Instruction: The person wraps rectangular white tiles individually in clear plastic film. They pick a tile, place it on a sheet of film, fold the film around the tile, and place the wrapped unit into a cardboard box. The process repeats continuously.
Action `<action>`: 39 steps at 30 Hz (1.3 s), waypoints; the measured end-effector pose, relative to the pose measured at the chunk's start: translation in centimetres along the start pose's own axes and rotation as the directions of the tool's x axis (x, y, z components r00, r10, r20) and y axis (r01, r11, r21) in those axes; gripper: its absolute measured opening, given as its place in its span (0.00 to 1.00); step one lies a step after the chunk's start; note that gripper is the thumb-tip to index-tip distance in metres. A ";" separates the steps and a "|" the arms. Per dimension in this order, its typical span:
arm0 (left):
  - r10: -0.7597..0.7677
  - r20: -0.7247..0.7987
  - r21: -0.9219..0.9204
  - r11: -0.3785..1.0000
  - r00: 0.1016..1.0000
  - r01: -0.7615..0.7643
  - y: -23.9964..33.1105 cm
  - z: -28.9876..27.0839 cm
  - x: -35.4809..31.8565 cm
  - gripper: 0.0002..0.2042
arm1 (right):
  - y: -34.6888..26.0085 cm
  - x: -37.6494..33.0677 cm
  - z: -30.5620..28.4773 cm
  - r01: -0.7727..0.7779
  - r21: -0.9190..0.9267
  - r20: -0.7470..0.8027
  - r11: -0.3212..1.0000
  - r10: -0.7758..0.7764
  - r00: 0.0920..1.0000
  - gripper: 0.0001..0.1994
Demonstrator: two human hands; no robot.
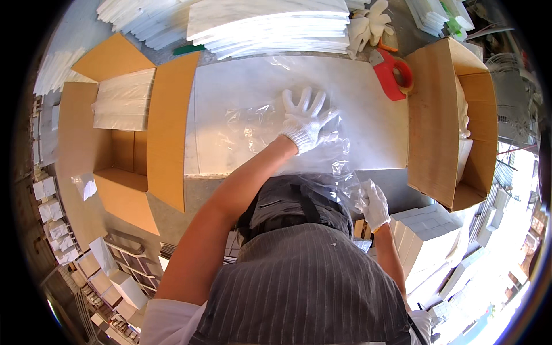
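Observation:
My left hand [305, 118], in a white knit glove, lies flat with its fingers spread. It presses a sheet of clear plastic film [250, 123] onto a pale, smooth work surface [374, 132]. The film runs toward me over the near edge. There my right hand [375, 204], also gloved, has its fingers closed around the crumpled end of the film, beside my dark striped apron [299, 276]. Whether the film is a loose sheet or a bag, I cannot tell.
On the left stands an open cardboard box [165, 132] with a plastic-wrapped stack [123, 100] inside. Another open box [431, 121] is at the right, beside a red tape dispenser [386, 75]. Stacked marble-like slabs [267, 29] and spare white gloves [371, 26] lie at the back.

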State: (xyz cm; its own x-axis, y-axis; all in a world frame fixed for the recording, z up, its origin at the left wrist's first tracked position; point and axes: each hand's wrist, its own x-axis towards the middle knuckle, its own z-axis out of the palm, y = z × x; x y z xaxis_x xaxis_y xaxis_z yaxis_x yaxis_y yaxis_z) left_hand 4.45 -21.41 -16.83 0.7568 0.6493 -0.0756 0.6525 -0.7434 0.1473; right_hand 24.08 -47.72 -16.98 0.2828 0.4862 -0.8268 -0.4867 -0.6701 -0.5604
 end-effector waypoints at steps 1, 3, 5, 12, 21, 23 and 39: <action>0.016 -0.004 0.027 1.000 1.000 -0.016 0.1 0.2 -0.2 0.33 | 0.5 -0.6 0.1 0.018 0.058 -0.027 0.998 -0.017 0.999 0.29; 0.012 -0.010 0.032 0.999 1.000 -0.012 0.1 0.5 0.1 0.34 | 0.9 -0.3 0.5 0.148 -0.067 0.086 0.987 -0.142 0.986 0.32; 0.023 -0.045 0.019 1.000 0.999 -0.023 -0.2 0.9 -0.2 0.34 | 1.2 -0.3 1.8 0.148 -0.044 0.224 0.988 -0.135 0.965 0.32; 0.072 -0.153 -0.066 0.994 0.986 -0.083 -0.7 0.0 1.0 0.26 | 0.7 -3.0 4.9 -0.017 -0.076 0.224 0.997 0.034 0.974 0.18; -0.036 0.094 -0.103 0.994 0.995 0.046 -1.0 -4.2 5.9 0.18 | 0.1 -8.7 2.0 0.080 -0.383 -0.112 0.920 -0.132 0.985 0.16; -0.066 0.072 -0.091 0.993 0.995 0.073 -0.4 -2.8 6.0 0.21 | 3.4 -6.8 1.1 -0.008 -0.543 -0.149 0.840 -0.086 0.985 0.15; -0.076 -0.301 0.002 0.997 0.951 0.080 4.2 2.0 4.0 0.30 | -2.7 -4.9 11.1 0.163 -0.479 -0.127 0.863 -0.252 0.959 0.34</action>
State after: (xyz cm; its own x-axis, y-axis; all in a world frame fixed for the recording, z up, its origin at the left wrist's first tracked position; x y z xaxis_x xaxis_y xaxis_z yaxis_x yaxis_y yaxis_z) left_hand 10.24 -22.25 -18.50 0.6579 0.7222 0.2136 0.7112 -0.6891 0.1391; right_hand 14.85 -42.04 -10.88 0.4989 0.5640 -0.6581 0.0218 -0.7672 -0.6410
